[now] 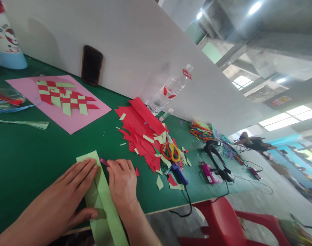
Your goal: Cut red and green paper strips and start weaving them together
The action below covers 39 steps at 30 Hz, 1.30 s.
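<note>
My left hand (pixel 71 191) lies flat on a folded sheet of light green paper (pixel 104 201), fingers stretched out and thumb apart. At the paper's right edge, my right hand (pixel 124 184) pinches a thin purple tool (pixel 103 161); its tip rests by the fold, and its kind is hard to make out. Farther left, a red and green woven paper fish (pixel 66 95) lies on a pink sheet (pixel 72 126). Scissors with red and yellow handles (pixel 171 152) lie among the scraps to the right.
Red paper scraps (pixel 143 136) and green pieces cover the middle of the green table (pixel 107 119). A clear bottle (pixel 168 90) and a phone (pixel 91 65) lean on the wall. A blue glue gun (pixel 180 175) trails a cord over the edge near a red chair (pixel 228 218).
</note>
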Each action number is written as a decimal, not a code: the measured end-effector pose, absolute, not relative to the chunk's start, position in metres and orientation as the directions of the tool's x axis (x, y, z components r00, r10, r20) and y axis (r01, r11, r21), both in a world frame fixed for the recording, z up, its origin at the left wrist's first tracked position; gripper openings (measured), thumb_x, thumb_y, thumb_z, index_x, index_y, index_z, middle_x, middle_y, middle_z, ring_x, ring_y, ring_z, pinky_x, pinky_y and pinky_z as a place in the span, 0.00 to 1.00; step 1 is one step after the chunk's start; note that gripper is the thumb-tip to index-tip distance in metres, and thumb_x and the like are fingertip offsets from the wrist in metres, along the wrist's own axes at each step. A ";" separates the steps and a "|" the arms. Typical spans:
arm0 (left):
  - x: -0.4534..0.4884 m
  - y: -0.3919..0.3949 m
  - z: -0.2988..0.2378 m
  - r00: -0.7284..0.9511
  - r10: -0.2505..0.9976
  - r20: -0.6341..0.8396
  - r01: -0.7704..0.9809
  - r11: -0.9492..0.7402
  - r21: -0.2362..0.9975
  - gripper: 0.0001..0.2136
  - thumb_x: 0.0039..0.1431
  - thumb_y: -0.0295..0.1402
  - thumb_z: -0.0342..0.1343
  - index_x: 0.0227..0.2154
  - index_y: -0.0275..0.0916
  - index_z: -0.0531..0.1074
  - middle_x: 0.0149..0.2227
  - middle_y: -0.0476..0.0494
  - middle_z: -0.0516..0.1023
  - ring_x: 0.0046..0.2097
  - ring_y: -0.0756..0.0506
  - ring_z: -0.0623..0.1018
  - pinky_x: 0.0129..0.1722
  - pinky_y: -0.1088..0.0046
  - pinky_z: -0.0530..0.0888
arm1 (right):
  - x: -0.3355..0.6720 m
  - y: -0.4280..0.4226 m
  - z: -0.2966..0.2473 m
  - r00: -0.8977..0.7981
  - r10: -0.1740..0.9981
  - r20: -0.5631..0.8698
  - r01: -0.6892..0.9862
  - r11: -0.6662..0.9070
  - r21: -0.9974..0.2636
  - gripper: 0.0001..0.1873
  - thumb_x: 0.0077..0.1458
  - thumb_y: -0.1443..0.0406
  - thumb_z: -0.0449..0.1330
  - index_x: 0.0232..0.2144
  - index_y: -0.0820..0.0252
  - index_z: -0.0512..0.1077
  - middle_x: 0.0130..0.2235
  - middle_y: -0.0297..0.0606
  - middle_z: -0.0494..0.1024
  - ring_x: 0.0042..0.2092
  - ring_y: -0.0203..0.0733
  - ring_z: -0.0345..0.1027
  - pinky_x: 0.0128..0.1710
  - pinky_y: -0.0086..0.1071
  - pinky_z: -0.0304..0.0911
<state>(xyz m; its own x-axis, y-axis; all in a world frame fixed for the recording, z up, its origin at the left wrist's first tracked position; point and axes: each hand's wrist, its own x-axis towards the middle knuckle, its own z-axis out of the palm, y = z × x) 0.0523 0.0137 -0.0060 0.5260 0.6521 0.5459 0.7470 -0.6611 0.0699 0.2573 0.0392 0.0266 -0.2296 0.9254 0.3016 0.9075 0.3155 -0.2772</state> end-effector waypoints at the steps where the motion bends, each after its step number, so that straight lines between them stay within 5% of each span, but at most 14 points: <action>1: 0.053 0.014 -0.005 0.527 0.650 0.547 0.747 -0.661 0.065 0.54 0.62 0.68 0.49 0.77 0.31 0.41 0.66 0.26 0.77 0.63 0.29 0.78 0.62 0.52 0.68 | 0.257 0.039 0.027 -0.222 0.926 0.304 0.908 0.310 -0.282 0.12 0.67 0.70 0.65 0.50 0.50 0.81 0.43 0.37 0.83 0.42 0.47 0.74 0.42 0.38 0.70; 19: 0.052 0.014 -0.007 0.531 0.652 0.541 0.746 -0.662 0.066 0.53 0.63 0.67 0.50 0.77 0.32 0.42 0.66 0.26 0.76 0.64 0.28 0.77 0.61 0.51 0.69 | 0.261 0.052 0.024 -0.183 0.933 0.309 0.916 0.276 -0.290 0.14 0.69 0.70 0.61 0.52 0.52 0.80 0.44 0.39 0.82 0.43 0.47 0.73 0.43 0.38 0.69; 28: 0.052 0.013 -0.015 0.501 0.695 0.516 0.777 -0.624 0.086 0.46 0.66 0.59 0.55 0.75 0.33 0.52 0.69 0.26 0.72 0.68 0.29 0.73 0.66 0.52 0.67 | 0.294 0.042 0.053 -0.182 0.923 0.339 0.903 0.293 -0.315 0.15 0.68 0.69 0.62 0.55 0.57 0.78 0.52 0.44 0.81 0.52 0.53 0.72 0.53 0.45 0.69; 33: 0.052 0.015 -0.022 0.500 0.696 0.515 0.777 -0.623 0.088 0.42 0.69 0.55 0.53 0.76 0.35 0.50 0.72 0.26 0.67 0.70 0.29 0.70 0.67 0.52 0.66 | 0.294 -0.008 0.064 -0.324 0.942 0.089 0.880 0.334 -0.338 0.34 0.60 0.59 0.73 0.65 0.60 0.70 0.51 0.46 0.82 0.50 0.57 0.76 0.53 0.47 0.72; 39: 0.050 0.021 -0.024 0.466 0.723 0.510 0.804 -0.587 0.096 0.42 0.70 0.58 0.48 0.77 0.38 0.46 0.74 0.25 0.63 0.66 0.27 0.75 0.60 0.52 0.72 | 0.301 -0.012 0.051 -0.158 0.986 -0.055 0.902 0.121 -0.414 0.32 0.58 0.74 0.66 0.65 0.64 0.72 0.45 0.47 0.84 0.48 0.55 0.78 0.49 0.42 0.73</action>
<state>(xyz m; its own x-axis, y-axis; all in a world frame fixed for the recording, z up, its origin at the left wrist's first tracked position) 0.0499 0.0208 -0.0236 0.4665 0.7230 0.5096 0.8042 -0.5865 0.0960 0.3009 -0.0123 0.0515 -0.1578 0.9859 -0.0552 0.9023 0.1212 -0.4136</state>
